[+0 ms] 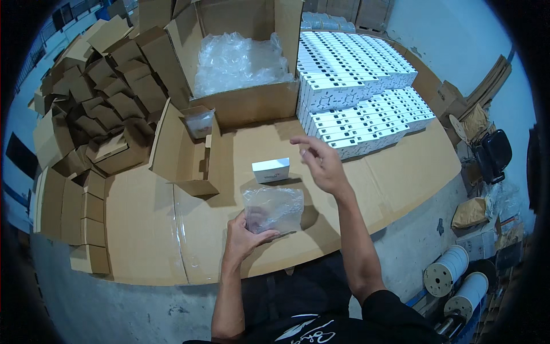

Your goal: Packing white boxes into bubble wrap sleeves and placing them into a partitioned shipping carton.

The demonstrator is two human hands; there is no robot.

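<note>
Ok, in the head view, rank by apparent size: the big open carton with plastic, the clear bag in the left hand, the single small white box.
1. Big open carton, clearly largest.
2. Clear bag.
3. Small white box, though it lies farther from the camera than the bag.

This is a packing area in a warehouse or workshop: rows of small white retail boxes (pixel 361 97) stacked on a cardboard-covered worktable (pixel 401 172), heaps of folded brown cartons (pixel 97 97), a large open plastic-lined carton (pixel 240 63), bare concrete floor (pixel 114 309).
</note>
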